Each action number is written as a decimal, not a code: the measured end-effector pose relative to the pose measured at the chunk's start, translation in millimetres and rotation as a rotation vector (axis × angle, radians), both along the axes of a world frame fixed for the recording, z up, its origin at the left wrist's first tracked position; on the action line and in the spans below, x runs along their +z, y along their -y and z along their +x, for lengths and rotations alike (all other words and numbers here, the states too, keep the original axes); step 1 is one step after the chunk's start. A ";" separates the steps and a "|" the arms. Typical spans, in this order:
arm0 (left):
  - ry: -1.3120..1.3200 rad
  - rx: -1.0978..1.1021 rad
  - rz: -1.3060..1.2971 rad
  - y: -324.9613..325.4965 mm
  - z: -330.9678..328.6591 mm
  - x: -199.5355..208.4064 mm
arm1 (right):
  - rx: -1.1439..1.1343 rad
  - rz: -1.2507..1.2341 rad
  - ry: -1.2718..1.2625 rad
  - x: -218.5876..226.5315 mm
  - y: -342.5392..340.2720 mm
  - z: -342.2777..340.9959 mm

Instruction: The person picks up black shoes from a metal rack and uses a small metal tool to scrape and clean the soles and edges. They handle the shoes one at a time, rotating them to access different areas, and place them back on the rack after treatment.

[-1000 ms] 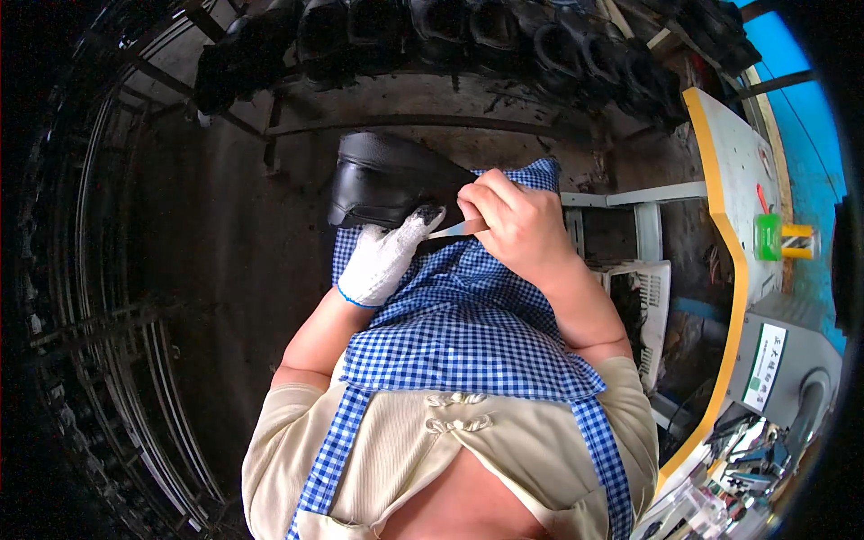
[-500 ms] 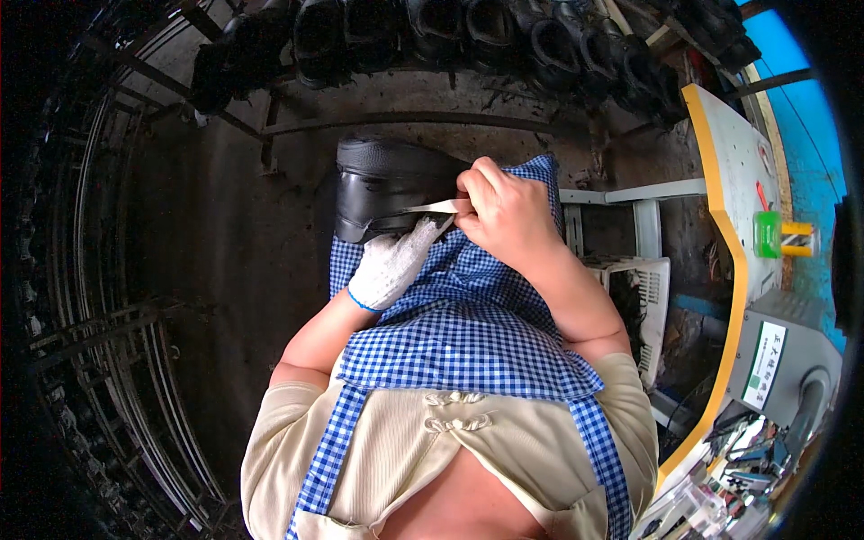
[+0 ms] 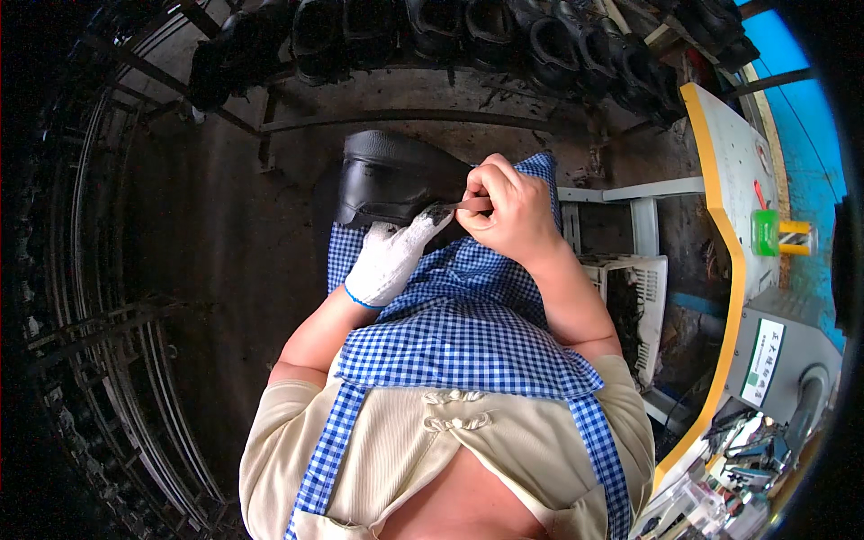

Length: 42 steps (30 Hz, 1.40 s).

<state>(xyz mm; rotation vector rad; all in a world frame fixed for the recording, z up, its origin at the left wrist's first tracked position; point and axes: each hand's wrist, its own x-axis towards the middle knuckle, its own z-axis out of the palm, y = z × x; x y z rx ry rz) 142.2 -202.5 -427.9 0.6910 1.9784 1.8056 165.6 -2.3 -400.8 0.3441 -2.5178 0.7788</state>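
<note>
A black leather shoe point(image 3: 382, 184) lies sideways above my lap, which a blue-and-white checked apron point(image 3: 450, 351) covers. My left hand point(image 3: 385, 263), in a white knit glove with dark, worn fingertips, grips the shoe's near lower edge, its thumb or finger reaching right along it. Bare and pinched, my right hand point(image 3: 513, 216) holds a thin, flat, blade-like strip point(image 3: 474, 205) against the right part of the shoe, beside the gloved fingertips. The strip's exact kind cannot be made out, and my right fingers hide part of the shoe's right end.
Several black shoes point(image 3: 432, 31) stand on a rack across the far side. Metal rack bars point(image 3: 166, 378) run down the left. At right are a yellow-edged white bench point(image 3: 720, 171), a grey machine point(image 3: 778, 351), a green container point(image 3: 765, 232) and a white plastic crate point(image 3: 652, 306).
The shoe has tilted slightly and both hands have shifted a little. The strip in my right hand has turned and moved right, from pale to darker, with less of it showing over the shoe.
</note>
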 end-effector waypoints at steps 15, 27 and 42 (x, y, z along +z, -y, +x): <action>0.219 -0.019 0.138 -1.8 -0.9 -0.8 | -0.064 -0.042 0.048 2.9 -4.7 5.0; -0.087 0.056 -0.090 0.8 5.4 -32.4 | -0.126 0.017 0.015 -7.6 12.8 13.7; 0.194 0.101 -0.067 -7.8 -1.5 -7.7 | -0.262 0.036 0.011 -33.4 8.5 -3.1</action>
